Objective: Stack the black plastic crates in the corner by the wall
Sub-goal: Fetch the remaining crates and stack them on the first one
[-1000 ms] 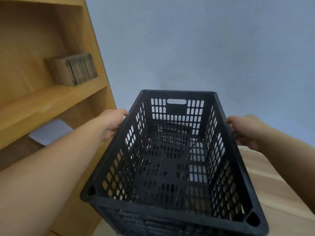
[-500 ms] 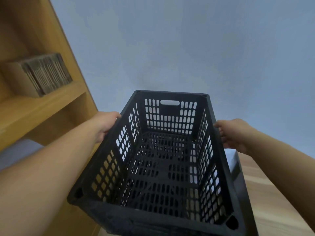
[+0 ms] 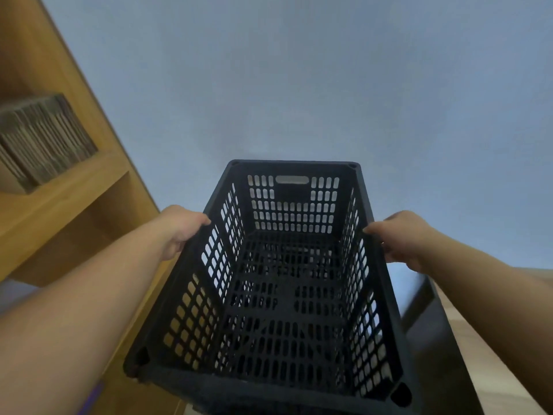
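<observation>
Crate handling is shown from above: a black perforated plastic crate [image 3: 287,280], rectangular and open-topped, is held in the air in front of a pale blue-grey wall [image 3: 299,85]. Its long left rim is gripped by the left hand [image 3: 179,232], fingers curled over the edge, and its long right rim is clasped likewise by the right hand [image 3: 401,238]. The crate is tilted, its far end raised toward the wall. Below and to its right, part of a second black crate [image 3: 431,330] is seen on the light wooden floor [image 3: 508,339]. A tan wooden shelf unit [image 3: 74,199] stands at left, with a stack of brown cardboard [image 3: 45,139] on it.
</observation>
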Demonstrator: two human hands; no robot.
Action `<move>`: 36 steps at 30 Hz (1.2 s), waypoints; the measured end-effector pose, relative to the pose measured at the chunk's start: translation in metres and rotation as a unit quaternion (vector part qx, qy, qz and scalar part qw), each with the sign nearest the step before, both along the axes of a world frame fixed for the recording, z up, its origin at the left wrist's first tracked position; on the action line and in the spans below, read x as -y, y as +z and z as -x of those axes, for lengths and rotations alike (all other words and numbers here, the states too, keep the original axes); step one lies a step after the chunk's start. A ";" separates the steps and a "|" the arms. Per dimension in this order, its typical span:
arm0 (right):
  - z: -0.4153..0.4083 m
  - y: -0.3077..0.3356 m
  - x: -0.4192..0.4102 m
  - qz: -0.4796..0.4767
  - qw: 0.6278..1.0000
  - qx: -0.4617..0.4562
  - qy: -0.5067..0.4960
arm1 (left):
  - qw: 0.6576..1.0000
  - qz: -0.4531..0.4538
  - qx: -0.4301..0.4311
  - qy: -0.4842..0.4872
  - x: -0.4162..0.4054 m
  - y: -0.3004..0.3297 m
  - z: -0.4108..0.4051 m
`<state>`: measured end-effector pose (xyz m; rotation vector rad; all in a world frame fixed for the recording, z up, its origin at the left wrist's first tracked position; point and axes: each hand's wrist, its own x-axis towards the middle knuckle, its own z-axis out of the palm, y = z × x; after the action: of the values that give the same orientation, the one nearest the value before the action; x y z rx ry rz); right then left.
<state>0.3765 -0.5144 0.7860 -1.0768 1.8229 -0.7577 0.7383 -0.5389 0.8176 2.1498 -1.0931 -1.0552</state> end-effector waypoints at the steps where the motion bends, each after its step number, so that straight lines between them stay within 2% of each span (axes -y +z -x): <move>1: -0.005 -0.003 0.002 0.000 1.000 -0.011 -0.008 | 1.000 -0.003 0.001 -0.008 0.004 -0.002 -0.005; 5: -0.022 -0.006 0.000 0.011 0.997 -0.044 -0.055 | 0.998 0.005 0.016 -0.063 0.012 -0.010 -0.022; 8: -0.033 -0.015 -0.007 0.037 0.989 -0.122 -0.076 | 0.993 0.026 0.039 -0.105 0.010 -0.022 -0.025; 10: -0.042 -0.023 -0.015 0.038 0.983 -0.170 -0.059 | 0.991 0.034 0.048 -0.123 0.006 -0.032 -0.024; 12: -0.048 -0.027 -0.023 0.013 0.982 -0.190 -0.021 | 0.992 0.036 0.017 -0.123 0.005 -0.040 -0.025; 15: -0.049 -0.029 -0.030 -0.013 0.984 -0.177 -0.011 | 0.992 0.034 -0.045 -0.116 0.008 -0.046 -0.029; 22: -0.052 -0.031 -0.029 -0.018 0.978 -0.205 -0.031 | 0.987 0.035 0.005 -0.157 0.017 -0.047 -0.029; 29: -0.053 -0.034 -0.029 0.002 0.978 -0.204 -0.029 | 0.989 0.029 0.012 -0.143 0.023 -0.056 -0.037; 36: -0.049 -0.031 -0.019 0.001 0.974 -0.227 -0.007 | 0.988 0.037 0.060 -0.138 0.030 -0.046 -0.023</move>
<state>0.4258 -0.4952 0.7551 -1.3199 2.2116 -0.5486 0.7614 -0.5689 0.7718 2.0656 -1.4970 -0.9942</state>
